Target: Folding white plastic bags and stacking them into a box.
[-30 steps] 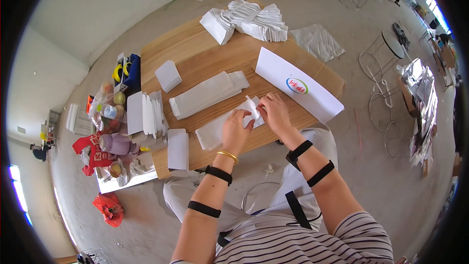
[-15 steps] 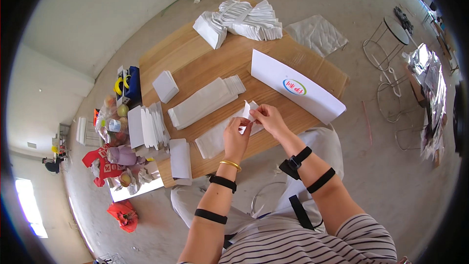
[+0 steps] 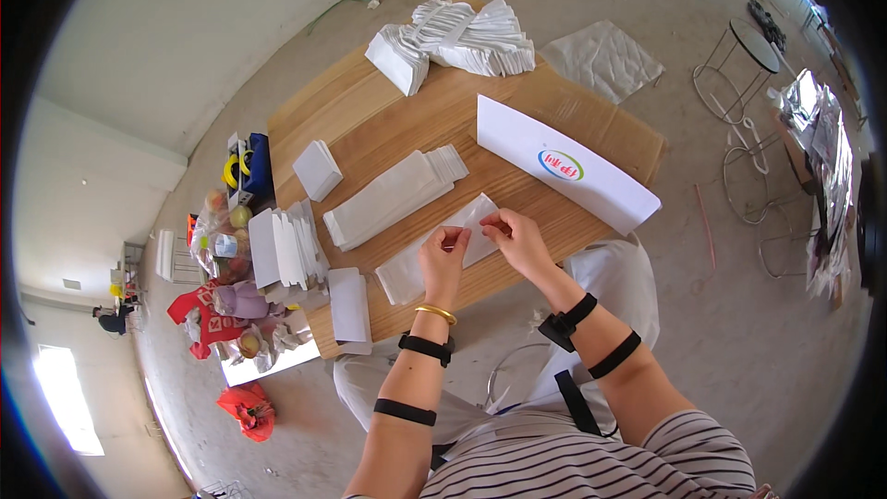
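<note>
A flat white paper piece [image 3: 416,259] lies on the near part of the wooden table [image 3: 517,120]. My left hand [image 3: 443,254] and my right hand [image 3: 514,233] pinch its far right end between fingertips, a short gap between them. Just beyond lies a fanned row of flat white paper pieces [image 3: 393,194]. A long white card with a coloured oval mark [image 3: 564,164] lies to the right of my hands.
A big heap of folded white paper [image 3: 457,37] sits at the far edge. Small white stacks [image 3: 317,169], [image 3: 286,245], [image 3: 351,307] line the left side. Bags of fruit and red packets [image 3: 226,314] lie on the floor left; wire stools [image 3: 739,55] stand right.
My hands have come down from a lifted small folded piece and now pinch the end of the flat white paper on the table. The view shifted slightly.
</note>
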